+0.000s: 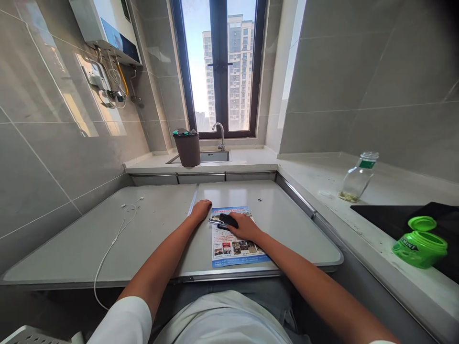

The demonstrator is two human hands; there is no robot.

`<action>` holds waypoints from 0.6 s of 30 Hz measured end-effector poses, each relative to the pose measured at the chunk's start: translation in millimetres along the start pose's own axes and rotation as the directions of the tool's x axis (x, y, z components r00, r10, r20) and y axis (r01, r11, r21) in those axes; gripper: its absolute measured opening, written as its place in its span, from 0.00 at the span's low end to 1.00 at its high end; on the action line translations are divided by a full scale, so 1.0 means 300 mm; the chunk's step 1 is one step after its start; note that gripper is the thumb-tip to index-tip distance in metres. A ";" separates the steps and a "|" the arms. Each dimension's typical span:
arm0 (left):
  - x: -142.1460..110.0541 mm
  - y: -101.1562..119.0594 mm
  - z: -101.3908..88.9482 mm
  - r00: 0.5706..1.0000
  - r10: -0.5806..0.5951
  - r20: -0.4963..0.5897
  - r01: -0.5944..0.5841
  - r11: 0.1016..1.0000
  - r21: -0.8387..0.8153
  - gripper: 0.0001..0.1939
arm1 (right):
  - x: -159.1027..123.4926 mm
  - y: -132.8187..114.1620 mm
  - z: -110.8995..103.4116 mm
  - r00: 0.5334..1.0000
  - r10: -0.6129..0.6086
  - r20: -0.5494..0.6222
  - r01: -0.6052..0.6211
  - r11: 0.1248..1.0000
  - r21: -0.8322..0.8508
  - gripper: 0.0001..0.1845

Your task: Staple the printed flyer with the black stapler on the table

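My right hand (245, 225) is closed around a black stapler (228, 220), whose silver metal arm sticks out to the left. The stapler is over the upper part of a printed flyer (236, 260), which lies flat near the front edge of the folding table (294, 224). Beside the flyer's upper left corner, my left hand (201, 210) rests on the tabletop with its fingers curled in. Whatever those fingers hold, if anything, is hidden. Small dark pieces (260, 199), perhaps staples, lie behind the flyer to the right.
A white cable (115, 239) trails over the table's left half and off its front edge. Behind the table, a brown bin (188, 150) stands by the sink (215, 156). On the right counter are a glass bottle (358, 177) and a green mint tub (419, 248) with its lid up.
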State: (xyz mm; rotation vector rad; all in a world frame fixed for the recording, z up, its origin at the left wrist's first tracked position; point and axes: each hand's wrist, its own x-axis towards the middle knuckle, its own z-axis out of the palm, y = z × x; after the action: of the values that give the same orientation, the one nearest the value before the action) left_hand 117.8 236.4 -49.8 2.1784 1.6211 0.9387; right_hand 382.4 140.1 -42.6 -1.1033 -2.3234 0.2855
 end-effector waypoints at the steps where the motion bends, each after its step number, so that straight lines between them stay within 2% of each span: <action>1: -0.019 0.002 -0.008 1.000 0.002 -0.005 -0.002 1.000 0.006 0.06 | 0.000 0.001 0.000 1.000 0.000 -0.003 0.000 1.000 0.002 0.11; 5: -0.112 0.035 -0.044 0.995 -0.020 -0.094 0.018 1.000 -0.014 0.06 | 0.000 0.006 0.000 1.000 -0.006 -0.011 0.006 1.000 0.015 0.11; 8: -0.188 0.081 -0.051 0.981 -0.051 -0.188 0.036 0.996 -0.083 0.11 | 0.000 0.008 0.002 1.000 -0.016 -0.019 0.017 1.000 0.021 0.12; 11: -0.249 0.115 -0.040 0.967 -0.065 -0.247 -0.016 0.951 -0.310 0.15 | 0.000 0.006 0.002 1.000 -0.013 -0.024 0.014 1.000 0.022 0.12; 14: -0.273 0.117 -0.029 0.954 -0.131 -0.268 -0.033 0.847 -0.531 0.15 | 0.000 0.003 0.000 1.000 -0.006 -0.017 0.007 0.999 0.032 0.12; 18: -0.267 0.102 -0.028 0.956 -0.160 -0.246 -0.013 0.815 -0.580 0.20 | 0.000 0.000 -0.003 1.000 0.000 -0.012 0.000 0.999 0.034 0.12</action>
State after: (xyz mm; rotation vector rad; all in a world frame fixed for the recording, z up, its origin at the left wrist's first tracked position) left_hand 122.3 150.6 -53.2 1.6014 1.2762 1.5409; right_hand 382.9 139.9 -41.8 -1.0859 -2.3001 0.3162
